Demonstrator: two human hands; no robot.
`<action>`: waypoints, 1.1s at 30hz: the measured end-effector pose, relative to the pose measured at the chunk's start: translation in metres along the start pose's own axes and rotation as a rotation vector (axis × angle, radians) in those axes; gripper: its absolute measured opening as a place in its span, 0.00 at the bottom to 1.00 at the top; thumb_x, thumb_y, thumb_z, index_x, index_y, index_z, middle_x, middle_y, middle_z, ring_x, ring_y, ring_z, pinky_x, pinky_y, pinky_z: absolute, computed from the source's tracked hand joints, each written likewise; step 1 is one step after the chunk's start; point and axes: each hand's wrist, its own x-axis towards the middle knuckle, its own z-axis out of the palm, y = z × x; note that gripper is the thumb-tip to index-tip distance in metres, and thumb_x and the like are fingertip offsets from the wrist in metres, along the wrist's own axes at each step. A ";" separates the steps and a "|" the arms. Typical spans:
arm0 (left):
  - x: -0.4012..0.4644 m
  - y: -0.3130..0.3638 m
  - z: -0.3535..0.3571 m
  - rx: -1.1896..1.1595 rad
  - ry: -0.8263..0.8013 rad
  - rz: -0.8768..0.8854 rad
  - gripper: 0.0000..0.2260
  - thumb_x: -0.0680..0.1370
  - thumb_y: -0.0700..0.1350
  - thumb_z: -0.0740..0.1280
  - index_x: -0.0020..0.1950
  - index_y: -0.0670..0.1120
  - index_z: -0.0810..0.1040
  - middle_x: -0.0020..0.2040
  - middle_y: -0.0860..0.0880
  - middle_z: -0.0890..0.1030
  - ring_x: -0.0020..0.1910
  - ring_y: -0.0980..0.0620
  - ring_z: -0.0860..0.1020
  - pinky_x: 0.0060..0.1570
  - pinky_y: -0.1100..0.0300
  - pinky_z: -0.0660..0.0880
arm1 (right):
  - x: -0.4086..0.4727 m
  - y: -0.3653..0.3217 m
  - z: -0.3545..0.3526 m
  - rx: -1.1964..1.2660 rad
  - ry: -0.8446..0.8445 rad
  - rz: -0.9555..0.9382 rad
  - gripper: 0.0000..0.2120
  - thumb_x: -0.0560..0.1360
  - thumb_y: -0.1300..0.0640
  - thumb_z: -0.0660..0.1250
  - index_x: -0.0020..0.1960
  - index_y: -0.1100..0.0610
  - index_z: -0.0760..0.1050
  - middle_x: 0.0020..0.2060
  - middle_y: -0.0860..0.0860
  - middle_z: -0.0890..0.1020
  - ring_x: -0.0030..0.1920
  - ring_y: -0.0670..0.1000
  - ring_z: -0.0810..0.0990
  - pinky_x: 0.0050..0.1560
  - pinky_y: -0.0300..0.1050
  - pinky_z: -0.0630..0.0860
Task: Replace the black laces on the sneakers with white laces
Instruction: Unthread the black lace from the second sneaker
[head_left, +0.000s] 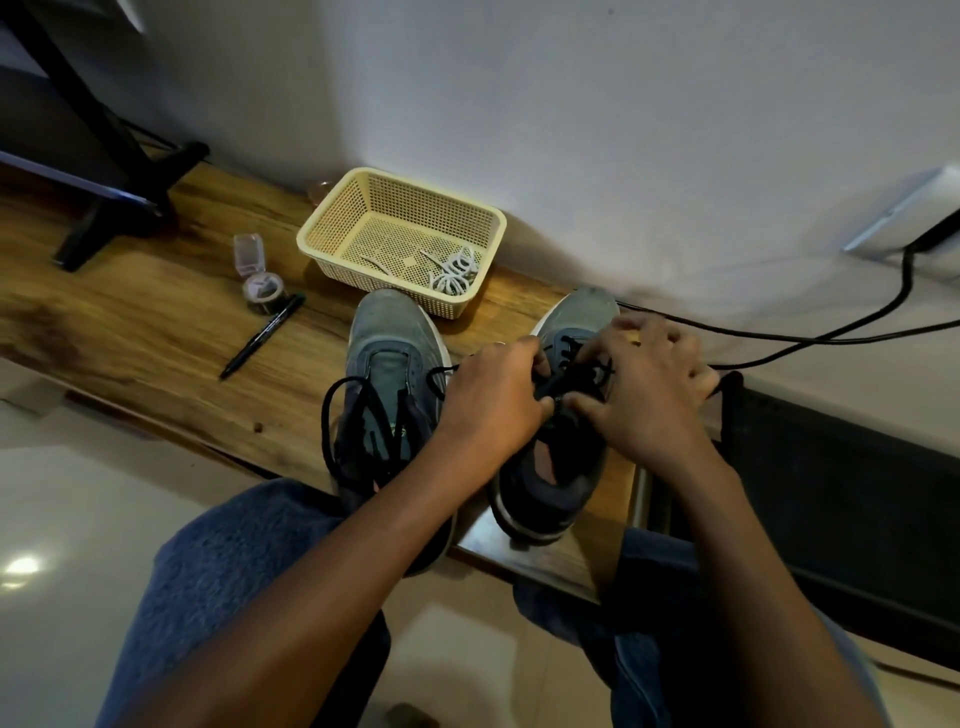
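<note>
On the desk (156, 312), both hands, left hand (488, 405) and right hand (649, 384), pinched the black lace (576, 374) on the right sneaker (561, 415), each grip tight, apparently to unthread it.

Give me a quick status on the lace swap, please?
Both hands, left hand and right hand, pinching black lace on right sneaker. Left sneaker already unlaced. White laces waiting in basket. Nothing obstructing.

The bench (156, 312) is grained, slightly glossy wood; beside it, the floor (62, 519) shines; the basket (332, 218) is perforated cream plastic.
</note>
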 end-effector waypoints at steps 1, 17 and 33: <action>0.000 0.000 0.000 0.005 -0.001 0.004 0.13 0.72 0.48 0.74 0.54 0.50 0.76 0.47 0.50 0.81 0.47 0.49 0.78 0.45 0.56 0.76 | 0.000 -0.001 0.003 -0.055 -0.046 -0.034 0.18 0.69 0.45 0.73 0.57 0.47 0.74 0.71 0.50 0.61 0.71 0.58 0.53 0.66 0.61 0.58; 0.001 0.000 0.000 -0.021 -0.020 -0.016 0.11 0.72 0.46 0.74 0.53 0.51 0.77 0.44 0.50 0.80 0.46 0.50 0.79 0.47 0.53 0.77 | 0.001 0.015 -0.014 0.257 0.257 0.235 0.07 0.72 0.50 0.72 0.48 0.50 0.78 0.61 0.49 0.73 0.67 0.57 0.60 0.61 0.54 0.56; 0.001 0.004 -0.001 -0.041 -0.038 -0.013 0.11 0.72 0.46 0.74 0.53 0.49 0.78 0.44 0.52 0.81 0.46 0.51 0.79 0.49 0.52 0.77 | -0.003 -0.004 0.000 0.062 0.293 0.093 0.02 0.73 0.52 0.71 0.44 0.50 0.80 0.62 0.49 0.74 0.67 0.57 0.61 0.62 0.58 0.58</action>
